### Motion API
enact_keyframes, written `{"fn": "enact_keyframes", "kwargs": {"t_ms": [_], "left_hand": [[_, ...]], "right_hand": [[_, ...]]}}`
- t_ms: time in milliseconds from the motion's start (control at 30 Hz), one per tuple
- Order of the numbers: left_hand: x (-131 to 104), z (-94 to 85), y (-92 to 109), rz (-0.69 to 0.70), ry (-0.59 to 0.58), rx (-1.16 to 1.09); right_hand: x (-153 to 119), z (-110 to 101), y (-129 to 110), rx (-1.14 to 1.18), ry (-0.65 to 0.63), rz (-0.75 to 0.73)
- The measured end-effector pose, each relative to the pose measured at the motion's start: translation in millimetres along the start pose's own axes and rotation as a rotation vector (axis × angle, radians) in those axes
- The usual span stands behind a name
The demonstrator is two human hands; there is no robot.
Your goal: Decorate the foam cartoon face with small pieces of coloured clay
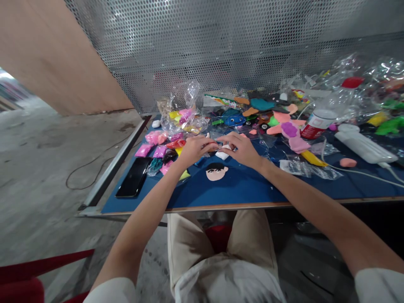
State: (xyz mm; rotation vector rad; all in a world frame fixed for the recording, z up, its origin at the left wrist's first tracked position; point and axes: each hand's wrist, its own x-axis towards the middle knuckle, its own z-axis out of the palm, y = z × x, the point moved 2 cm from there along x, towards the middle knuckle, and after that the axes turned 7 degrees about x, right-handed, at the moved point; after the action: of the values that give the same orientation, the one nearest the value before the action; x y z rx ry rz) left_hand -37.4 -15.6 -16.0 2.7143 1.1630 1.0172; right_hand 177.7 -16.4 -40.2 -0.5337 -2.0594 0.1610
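Observation:
My left hand [197,149] and my right hand [240,148] are close together over the blue table, fingers bent inward. The fingertips of both hands are pinched near a small piece between them, too small to name. A white packet [223,153] lies under the fingers of my right hand. Just below the hands, a flat clay face [216,171] with black hair, dark eyes and one ear rests on the table. Colored clay packets [160,151] are heaped to the left of my left hand.
A black phone [133,177] lies near the table's left edge. Clear wrappers [189,94] and a blue clay figure [234,118] are behind. On the right are a bottle [318,122], a pink clay figure [292,130] and a white device [366,145] with a cable.

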Motion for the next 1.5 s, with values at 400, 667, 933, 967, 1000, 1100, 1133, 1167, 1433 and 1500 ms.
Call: {"fn": "enact_keyframes", "kwargs": {"t_ms": [400,667,933,967,1000,1100,1133,1167,1433,1500], "left_hand": [[-0.1,5.8,17.4,-0.187,-0.041,-0.402],[1.4,-23.0,-25.8,-0.317,0.519,-0.255],[2.3,-7.7,-7.4,-0.147,0.151,-0.056],[3.4,-4.2,-4.1,-0.102,0.111,-0.044],[4.6,-0.9,-1.6,-0.053,0.089,-0.031],[7.3,8.7,2.3,0.085,0.048,-0.008],[7.5,12.1,2.9,0.128,0.018,-0.014],[7.3,15.7,3.2,0.166,-0.028,-0.024],[5.6,32.7,0.6,0.084,-0.200,0.001],[7.5,34.0,2.0,0.151,-0.220,0.052]], "right_hand": [[0.2,-3.7,-14.7,-0.121,0.127,-0.120],[3.6,-25.9,21.1,0.208,0.480,0.278],[3.0,-19.0,30.7,0.308,0.319,0.252],[3.4,-20.7,30.4,0.291,0.304,0.233],[3.8,-23.1,30.7,0.265,0.291,0.212],[4.9,-31.3,34.5,0.157,0.246,0.164],[5.0,-33.3,36.2,0.133,0.231,0.169],[4.9,-34.5,37.9,0.123,0.216,0.188],[4.9,-30.7,32.6,0.231,0.142,0.313],[5.9,-30.4,28.2,0.234,0.116,0.293]]}}
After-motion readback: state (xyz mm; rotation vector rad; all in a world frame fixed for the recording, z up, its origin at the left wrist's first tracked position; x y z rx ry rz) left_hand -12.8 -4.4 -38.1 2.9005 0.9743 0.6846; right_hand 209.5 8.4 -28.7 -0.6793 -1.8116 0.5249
